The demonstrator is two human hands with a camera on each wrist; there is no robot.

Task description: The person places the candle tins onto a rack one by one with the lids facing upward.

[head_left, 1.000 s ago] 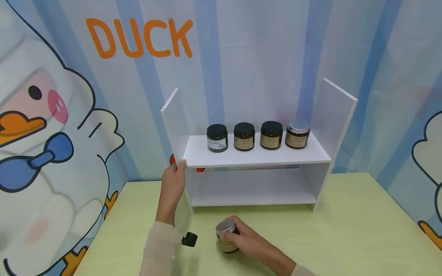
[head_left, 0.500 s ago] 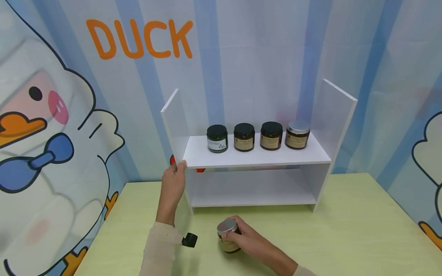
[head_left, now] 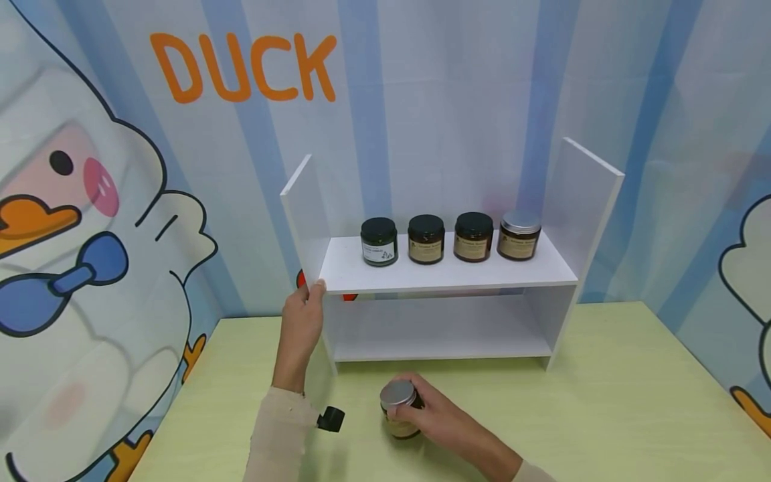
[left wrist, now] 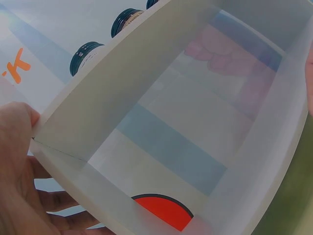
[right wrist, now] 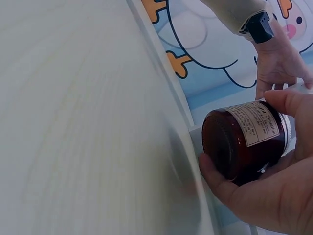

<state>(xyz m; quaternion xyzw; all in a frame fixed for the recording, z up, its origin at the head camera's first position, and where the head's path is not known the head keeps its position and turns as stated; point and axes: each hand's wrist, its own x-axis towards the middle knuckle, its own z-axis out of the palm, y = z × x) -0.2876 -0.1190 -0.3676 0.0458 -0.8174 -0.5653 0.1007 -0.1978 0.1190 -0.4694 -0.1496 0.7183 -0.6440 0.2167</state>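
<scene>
Gripping the silver-lidded jar (head_left: 399, 415) on the table (head_left: 602, 415) at 6 o'clock of the shelf (head_left: 446, 271) with right hand (head_left: 435, 418), left hand (head_left: 301, 321) clasping its 9 o'clock panel, probably for steadying.

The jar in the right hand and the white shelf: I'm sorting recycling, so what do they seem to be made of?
The jar looks like dark amber glass or clear plastic, glossy with see-through reddish walls, a paper label and a brushed silver, metal-looking lid. The right hand grips it. The shelf looks like smooth matte white board, perhaps laminate or plastic; flat panels meet at square edges.
</scene>
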